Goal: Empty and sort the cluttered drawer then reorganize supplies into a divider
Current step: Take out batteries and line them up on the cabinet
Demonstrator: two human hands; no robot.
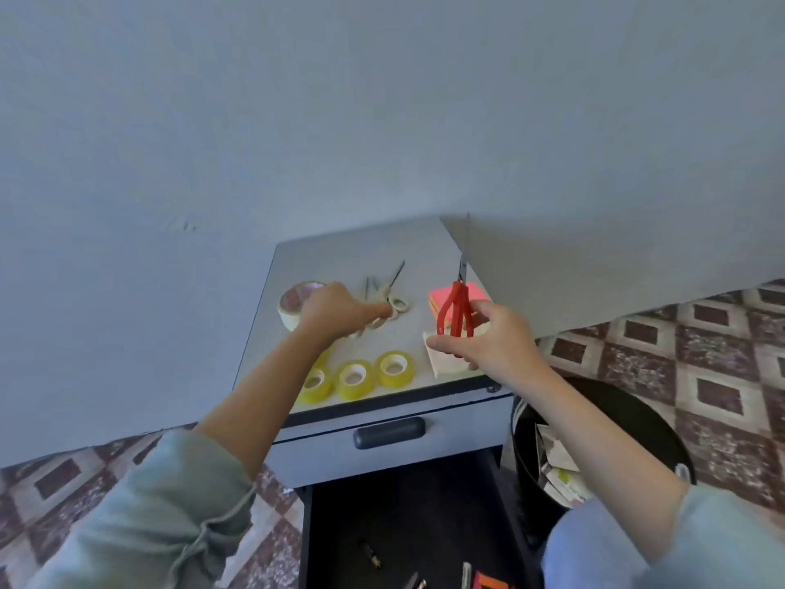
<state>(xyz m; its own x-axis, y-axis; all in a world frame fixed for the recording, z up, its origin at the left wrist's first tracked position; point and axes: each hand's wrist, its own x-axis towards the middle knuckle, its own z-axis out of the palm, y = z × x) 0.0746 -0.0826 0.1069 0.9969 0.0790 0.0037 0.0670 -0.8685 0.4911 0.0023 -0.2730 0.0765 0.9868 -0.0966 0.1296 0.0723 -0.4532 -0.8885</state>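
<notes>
Red-handled scissors, blades shut and pointing toward the wall, hang pinched in the right hand above the right side of the grey cabinet top. Beneath them on that side lie a pink sticky-note pad and a white paper pad. Pale scissors lie at its centre, the left hand at their handles. A masking tape roll sits at its left. Three yellow tape rolls line its front edge. The open drawer below holds a few leftovers.
</notes>
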